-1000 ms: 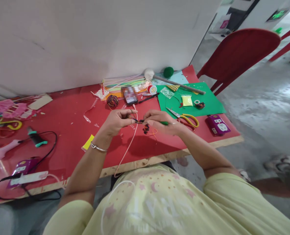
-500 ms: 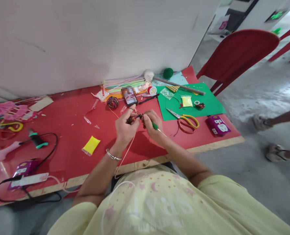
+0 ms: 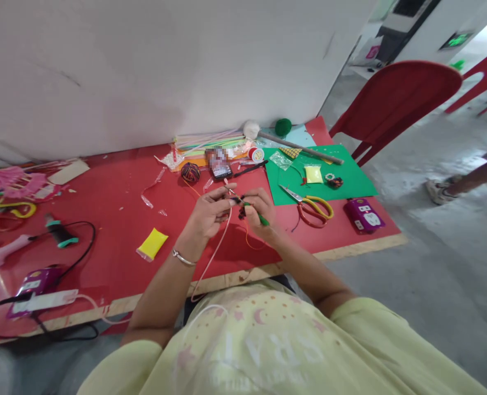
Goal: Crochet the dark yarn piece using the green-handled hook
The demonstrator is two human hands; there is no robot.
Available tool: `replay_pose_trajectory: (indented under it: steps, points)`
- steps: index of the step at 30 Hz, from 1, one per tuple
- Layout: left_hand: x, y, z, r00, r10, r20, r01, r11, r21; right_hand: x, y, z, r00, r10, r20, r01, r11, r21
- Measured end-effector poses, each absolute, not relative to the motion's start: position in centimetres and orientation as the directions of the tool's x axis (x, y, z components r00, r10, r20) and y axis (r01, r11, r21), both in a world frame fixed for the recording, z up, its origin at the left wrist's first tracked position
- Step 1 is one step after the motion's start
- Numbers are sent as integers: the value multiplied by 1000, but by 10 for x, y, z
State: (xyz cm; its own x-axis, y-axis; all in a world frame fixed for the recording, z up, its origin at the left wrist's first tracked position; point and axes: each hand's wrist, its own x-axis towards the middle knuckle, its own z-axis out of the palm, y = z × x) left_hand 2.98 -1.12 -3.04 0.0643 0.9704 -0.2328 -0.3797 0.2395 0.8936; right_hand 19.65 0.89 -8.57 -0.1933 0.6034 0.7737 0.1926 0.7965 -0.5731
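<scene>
My right hand [image 3: 260,211] is closed round the green handle of a crochet hook [image 3: 263,219], whose tip points left toward my other hand. Between the two hands is a small, dark multicoloured piece of crochet [image 3: 242,213], partly hidden by fingers. My left hand [image 3: 210,213] pinches its left side. A thin orange strand [image 3: 247,236] loops below my right hand. Behind my left hand sits a multicoloured yarn ball [image 3: 190,172], with a strand running toward the fingers. The phone [image 3: 219,164] lies just beyond, and a pale cable [image 3: 215,251] passes beside my left hand.
On the red table [image 3: 115,219] are scissors [image 3: 309,206], a green sheet [image 3: 284,192], a purple socket block [image 3: 364,215] and a yellow packet [image 3: 152,244]. A glue gun [image 3: 9,249] and cords lie left. A red chair [image 3: 400,104] and a person's leg [image 3: 469,175] are at right.
My left fingers have straightened somewhat and shifted on the crochet piece. The hook has turned in my right hand, and an orange loop now shows below it. The view has shifted slightly.
</scene>
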Motion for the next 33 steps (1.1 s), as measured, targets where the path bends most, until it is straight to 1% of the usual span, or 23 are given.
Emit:
replay_pose_trajectory:
  steps: [2,6,11,16,20,23,27,33]
  points:
    - [17,-10,-27,168,951,-260,-348,304,887,206,12,-82,-305,595,743,128,799,-588]
    - [1,-9,-23,205,945,-255,-254,303,919,225,18,-72,-508,519,688,76,822,-564]
    - [-2,-8,-22,221,944,-244,-188,287,939,236,15,-59,-602,484,635,57,820,-570]
    - [-6,-4,-15,269,925,-268,-93,302,949,242,11,-43,-692,460,557,59,804,-592]
    - [-6,-2,-8,278,923,-266,-43,289,956,246,11,-37,-718,443,537,43,798,-601]
    - [-2,-2,-11,274,929,-250,-72,278,958,246,11,-38,-699,457,550,41,793,-608]
    - [7,-4,-21,200,960,-196,-131,224,966,247,11,-42,-664,490,564,47,781,-623]
    - [18,-6,-27,91,985,-147,-148,159,976,247,9,-48,-594,538,598,38,762,-647]
